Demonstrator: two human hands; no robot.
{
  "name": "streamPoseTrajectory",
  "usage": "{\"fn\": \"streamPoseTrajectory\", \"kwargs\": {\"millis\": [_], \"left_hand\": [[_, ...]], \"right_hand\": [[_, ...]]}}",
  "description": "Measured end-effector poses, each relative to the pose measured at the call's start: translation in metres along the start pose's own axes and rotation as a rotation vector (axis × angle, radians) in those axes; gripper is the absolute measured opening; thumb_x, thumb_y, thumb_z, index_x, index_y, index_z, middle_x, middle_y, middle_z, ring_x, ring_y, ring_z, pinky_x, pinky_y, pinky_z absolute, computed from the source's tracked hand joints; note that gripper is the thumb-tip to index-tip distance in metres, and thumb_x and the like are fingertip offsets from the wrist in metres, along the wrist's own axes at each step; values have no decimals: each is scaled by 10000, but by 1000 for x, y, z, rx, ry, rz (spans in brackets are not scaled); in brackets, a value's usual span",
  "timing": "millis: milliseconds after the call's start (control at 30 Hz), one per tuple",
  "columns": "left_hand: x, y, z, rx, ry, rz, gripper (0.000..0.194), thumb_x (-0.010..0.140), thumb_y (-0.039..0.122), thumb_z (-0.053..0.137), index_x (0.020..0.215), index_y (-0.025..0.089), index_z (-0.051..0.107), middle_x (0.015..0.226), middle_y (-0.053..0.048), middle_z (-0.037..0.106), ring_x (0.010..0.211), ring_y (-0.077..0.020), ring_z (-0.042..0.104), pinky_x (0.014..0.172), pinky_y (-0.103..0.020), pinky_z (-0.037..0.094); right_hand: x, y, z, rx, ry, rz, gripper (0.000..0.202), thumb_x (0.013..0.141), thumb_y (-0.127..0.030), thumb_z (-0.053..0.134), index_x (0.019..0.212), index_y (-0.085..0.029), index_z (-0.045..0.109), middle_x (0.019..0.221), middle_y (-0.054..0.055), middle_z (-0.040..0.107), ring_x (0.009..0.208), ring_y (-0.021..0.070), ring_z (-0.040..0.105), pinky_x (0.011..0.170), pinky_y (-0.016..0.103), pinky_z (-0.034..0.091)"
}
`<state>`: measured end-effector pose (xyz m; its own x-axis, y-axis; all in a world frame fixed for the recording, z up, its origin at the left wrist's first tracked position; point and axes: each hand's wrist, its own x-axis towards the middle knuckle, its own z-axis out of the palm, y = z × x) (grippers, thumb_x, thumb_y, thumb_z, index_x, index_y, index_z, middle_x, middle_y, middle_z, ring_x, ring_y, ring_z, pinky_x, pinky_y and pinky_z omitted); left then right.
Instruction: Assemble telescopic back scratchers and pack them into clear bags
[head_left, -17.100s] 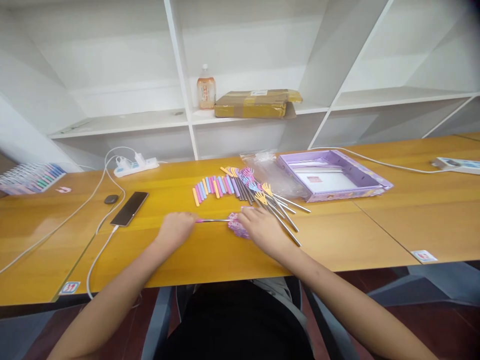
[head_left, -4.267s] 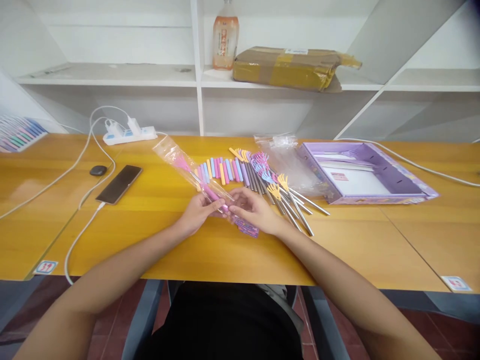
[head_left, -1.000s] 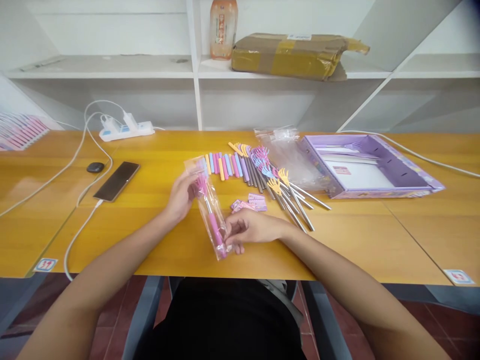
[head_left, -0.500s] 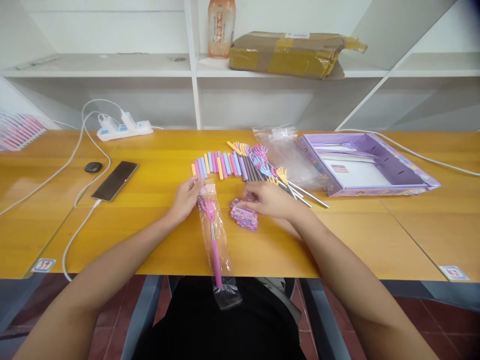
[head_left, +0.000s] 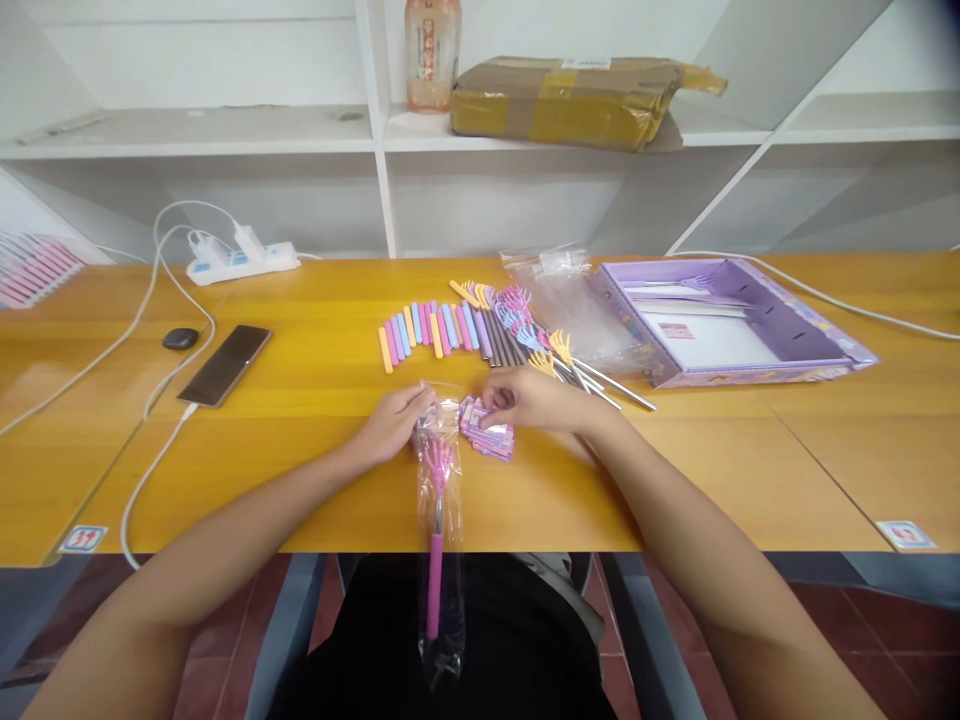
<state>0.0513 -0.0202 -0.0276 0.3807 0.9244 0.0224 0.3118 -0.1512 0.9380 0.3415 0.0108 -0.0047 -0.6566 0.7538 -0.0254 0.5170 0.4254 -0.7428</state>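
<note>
Bagged Back Scratcher (head_left: pixel 435 585) in Left Hand (head_left: pixel 396 422), Right Hand (head_left: pixel 531 400) at Cards (head_left: pixel 489 446)

Pinching a clear bag (head_left: pixel 453 555) by its top end between left thumb and fingers, just above the scratcher's pink hand-shaped head, with the handle pointing down past the near edge of the table (head_left: pixel 360 525). Curling the right fingers over the purple stack close beside the bag; impossible to tell, with fingertips partly hidden, whether pinching a card or merely touching. Farther back, a row of coloured sticks (head_left: pixel 436 332) beside metal rods (head_left: pixel 504 341).
</note>
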Motion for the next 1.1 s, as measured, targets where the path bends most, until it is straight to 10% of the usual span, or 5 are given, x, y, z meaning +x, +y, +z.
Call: {"fn": "streamPoseTrajectory", "kwargs": {"millis": [267, 633, 1100], "left_hand": [[2, -5, 5, -366, -135, -157, 551, 990, 746, 675, 957, 199, 618, 905, -83, 807, 735, -230, 784, 677, -362, 626], [-6, 6, 11, -224, -131, 14, 396, 971, 539, 780, 1109, 175, 714, 1058, -60, 769, 972, -215, 746, 876, -329, 581], [-8, -5, 21, -321, -230, -33, 503, 926, 397, 845, 1343, 164, 687, 1214, -113, 804, 1054, -229, 783, 977, -378, 610]], "right_hand": [[-7, -17, -5, 445, 16, -25, 469, 875, -571, 899, 842, -205, 607, 747, -28, 571, 681, 116, 485, 638, 274, 407], [4, -37, 36, 220, 569, -105, 356, 974, -512, 842, 896, -217, 659, 727, -20, 613, 652, 122, 499, 638, 301, 390], [6, -29, 33, 132, 527, -202, 326, 984, -485, 846, 920, -221, 666, 827, -6, 650, 680, 127, 533, 677, 311, 425]]}}
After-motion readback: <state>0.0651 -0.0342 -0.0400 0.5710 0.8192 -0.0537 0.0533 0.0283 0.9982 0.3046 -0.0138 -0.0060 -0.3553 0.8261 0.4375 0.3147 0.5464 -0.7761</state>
